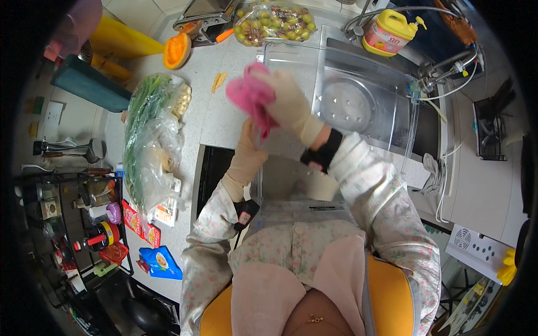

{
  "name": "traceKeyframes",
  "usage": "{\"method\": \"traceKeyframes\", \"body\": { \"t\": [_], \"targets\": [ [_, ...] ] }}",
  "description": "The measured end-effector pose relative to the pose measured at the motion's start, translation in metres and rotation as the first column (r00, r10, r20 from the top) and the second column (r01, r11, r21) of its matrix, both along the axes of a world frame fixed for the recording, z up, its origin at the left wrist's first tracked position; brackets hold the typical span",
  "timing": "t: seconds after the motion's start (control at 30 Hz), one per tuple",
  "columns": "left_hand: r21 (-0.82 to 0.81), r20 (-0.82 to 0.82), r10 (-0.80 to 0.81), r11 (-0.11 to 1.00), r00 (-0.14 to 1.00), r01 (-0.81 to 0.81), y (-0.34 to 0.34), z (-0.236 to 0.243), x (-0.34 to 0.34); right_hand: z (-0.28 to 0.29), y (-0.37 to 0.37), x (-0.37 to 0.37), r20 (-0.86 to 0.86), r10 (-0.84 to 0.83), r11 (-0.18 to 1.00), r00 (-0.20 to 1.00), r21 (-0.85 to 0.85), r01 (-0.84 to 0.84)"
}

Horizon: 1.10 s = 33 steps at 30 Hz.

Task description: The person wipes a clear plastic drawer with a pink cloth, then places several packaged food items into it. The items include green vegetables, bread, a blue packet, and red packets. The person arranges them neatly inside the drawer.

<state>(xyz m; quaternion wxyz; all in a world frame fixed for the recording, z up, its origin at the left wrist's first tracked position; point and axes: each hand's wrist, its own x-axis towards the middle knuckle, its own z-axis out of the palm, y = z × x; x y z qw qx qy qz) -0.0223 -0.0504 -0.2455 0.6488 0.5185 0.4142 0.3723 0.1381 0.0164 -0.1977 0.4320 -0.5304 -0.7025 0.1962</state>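
Observation:
A pink cloth (pixel 253 98) is bunched in my right hand (pixel 288 103), which is closed around it; hand and cloth are slightly blurred. Both hands wear pale beige gloves. Just below the cloth, my left hand (pixel 246 159) closes on the left edge of a large clear plastic bin (pixel 288 56). The bin reaches from in front of my body across the counter edge and over the sink. Part of its left wall is hidden behind my hands and sleeves.
Left on the counter (pixel 207 120) lie bagged green onions (pixel 143 120), red packets (pixel 140 224) and a blue packet (pixel 161 263). At the back are a cut orange melon (pixel 177 50), a bag of green fruit (pixel 274 23) and a yellow pump jug (pixel 389 33). A faucet (pixel 428 78) stands right.

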Motion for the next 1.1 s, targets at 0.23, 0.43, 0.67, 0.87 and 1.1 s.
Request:
{"method": "traceKeyframes", "body": {
  "t": [0.23,0.43,0.67,0.87,1.1],
  "targets": [
    [-0.225,0.536,0.022,0.967,0.844,0.118,0.025,-0.050,-0.002,-0.033,-0.058,0.004,-0.190,0.189,0.920,0.963,-0.308,-0.241],
    [0.160,-0.265,0.118,0.984,0.957,-0.077,0.037,-0.041,0.005,-0.047,-0.071,0.066,-0.005,0.022,0.936,1.000,-0.351,-0.022],
    [0.219,-0.334,0.060,0.976,0.941,0.015,0.052,-0.043,0.004,-0.089,-0.068,0.132,0.095,-0.224,0.921,0.970,-0.304,0.242],
    [-0.012,-0.037,0.149,0.989,0.988,-0.149,0.058,-0.021,-0.040,-0.119,-0.053,0.147,-0.117,-0.236,0.796,0.965,-0.593,0.123],
    [-0.115,-0.310,-0.116,0.990,0.944,0.084,-0.046,0.004,-0.089,-0.084,-0.026,0.130,0.139,-0.059,0.916,0.989,-0.386,0.109]
  ]
}}
